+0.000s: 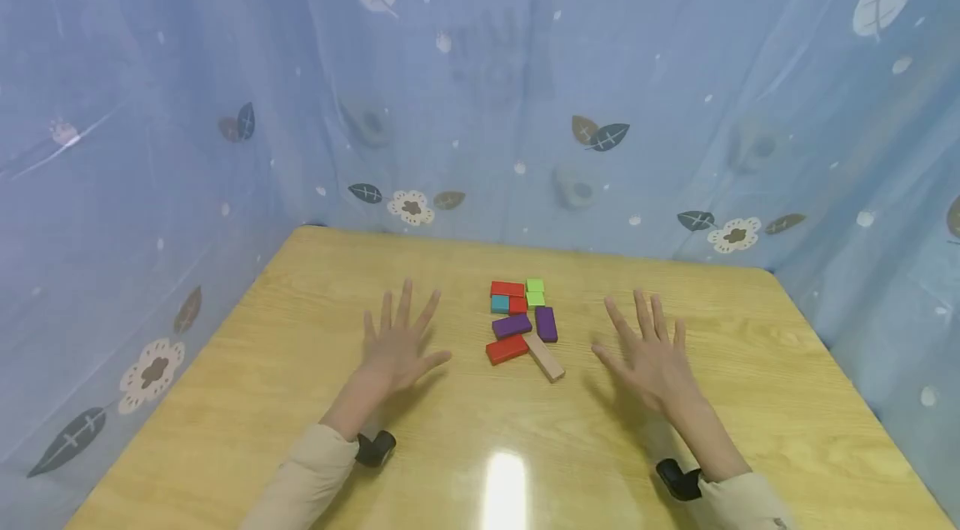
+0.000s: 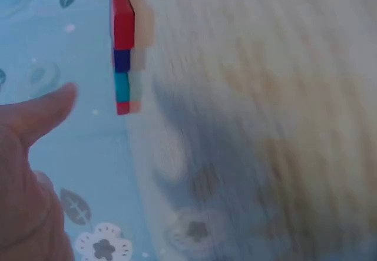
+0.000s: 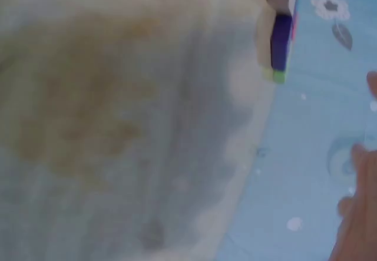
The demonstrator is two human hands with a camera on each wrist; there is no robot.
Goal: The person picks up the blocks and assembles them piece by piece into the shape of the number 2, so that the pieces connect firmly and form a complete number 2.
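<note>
Several coloured blocks lie grouped in the middle of the table. Toward the front are a red block (image 1: 507, 349) and a natural wood block (image 1: 545, 357); behind them lie two purple blocks, one (image 1: 512, 326) left and one (image 1: 546, 324) right. At the back are another red block (image 1: 507, 289), a blue block (image 1: 500, 304), a small red block (image 1: 518, 305) and light green blocks (image 1: 535, 298). My left hand (image 1: 396, 353), fingers spread, hovers left of the group and holds nothing. To its right my right hand (image 1: 654, 361) hovers likewise, spread and holding nothing.
The blocks stand on a wood-grain table (image 1: 420, 463) with a bright light reflection near its front. A blue curtain (image 1: 480, 97) printed with leaves and flowers surrounds the back and sides. Black straps (image 1: 375, 448) sit at the wrists, below light sleeves.
</note>
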